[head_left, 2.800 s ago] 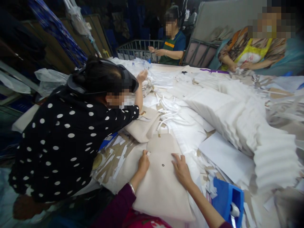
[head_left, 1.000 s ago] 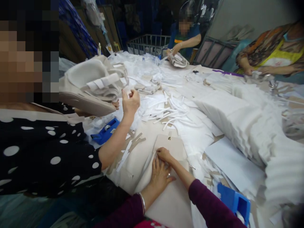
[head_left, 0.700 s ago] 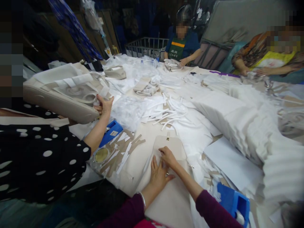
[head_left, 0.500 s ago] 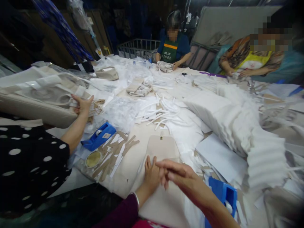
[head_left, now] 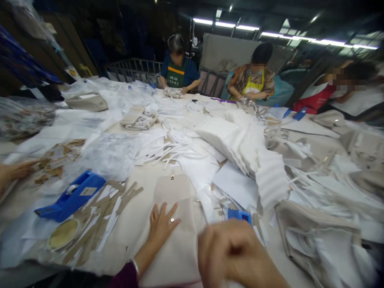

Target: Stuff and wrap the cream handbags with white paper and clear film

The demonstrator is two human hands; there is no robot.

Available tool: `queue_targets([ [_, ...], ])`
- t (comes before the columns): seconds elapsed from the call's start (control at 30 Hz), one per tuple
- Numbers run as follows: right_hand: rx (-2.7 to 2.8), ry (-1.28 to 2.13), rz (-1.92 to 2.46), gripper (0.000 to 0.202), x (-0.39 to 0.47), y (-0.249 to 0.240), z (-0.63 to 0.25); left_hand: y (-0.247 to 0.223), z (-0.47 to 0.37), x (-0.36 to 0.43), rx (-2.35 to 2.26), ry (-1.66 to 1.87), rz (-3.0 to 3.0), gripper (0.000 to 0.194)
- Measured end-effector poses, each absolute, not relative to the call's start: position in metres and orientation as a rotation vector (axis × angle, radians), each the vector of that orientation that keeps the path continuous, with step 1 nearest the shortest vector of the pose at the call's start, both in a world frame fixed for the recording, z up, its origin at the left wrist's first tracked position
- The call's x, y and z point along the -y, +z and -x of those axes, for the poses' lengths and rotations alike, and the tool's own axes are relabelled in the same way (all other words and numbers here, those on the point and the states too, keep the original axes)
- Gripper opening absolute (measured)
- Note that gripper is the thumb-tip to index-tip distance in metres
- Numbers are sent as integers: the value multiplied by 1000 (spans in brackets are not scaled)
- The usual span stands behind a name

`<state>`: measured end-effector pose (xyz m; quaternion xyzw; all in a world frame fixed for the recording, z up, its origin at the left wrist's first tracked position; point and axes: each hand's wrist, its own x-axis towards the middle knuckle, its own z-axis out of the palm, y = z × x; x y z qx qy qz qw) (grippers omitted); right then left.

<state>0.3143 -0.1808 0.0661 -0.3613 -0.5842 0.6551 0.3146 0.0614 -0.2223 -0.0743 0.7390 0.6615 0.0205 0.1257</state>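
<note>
**Left palm flat on the beige bag, right hand raised and blurred**

We see the beige bag (head_left: 175, 228) lying flat at the near edge of the table (head_left: 136, 208), its flap pointing away from us and ending in a small metal clasp (head_left: 172, 176). Our left hand (head_left: 162, 225) rests on it palm down, fingers spread wide, gripping nothing; a ring shows on one finger and a bangle at the wrist. Our right hand (head_left: 232, 252) is lifted close to the camera, off the bag, and too blurred for us to tell whether the fingers are curled around anything.

Just left of the bag lie strips of brown and white tape backing (head_left: 111, 202), a blue tape dispenser (head_left: 70, 195) with a small label we cannot read, and a round yellowish disc (head_left: 63, 234). Part of a second blue dispenser (head_left: 239, 215) shows just right of the bag. Beyond the flap sit white tubes (head_left: 172, 148), flat white sheets (head_left: 237, 184) and a long stack of white foam sheets (head_left: 255, 154). More beige bags (head_left: 315, 232) pile up at the right.

At the far left edge a co-worker's hand (head_left: 19, 170) touches the table. Three other people work at the far side; one wears a green apron (head_left: 176, 77) with an orange stripe and white lettering too small to read.
</note>
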Motion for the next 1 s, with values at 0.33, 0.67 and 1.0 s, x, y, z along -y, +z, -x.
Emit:
queue_targets([
  [0.33, 1637, 582, 2471, 29, 130, -27, -405, -84, -62, 225, -1984, 84, -2133, 51],
  [0.67, 2059, 163, 2610, 39, 115, -82, -419, -79, -65, 227, -2015, 68, -2149, 50],
  [1.0, 2021, 151, 2625, 34, 99, -94, -438, -80, -65, 223, -1989, 109, -2216, 48],
])
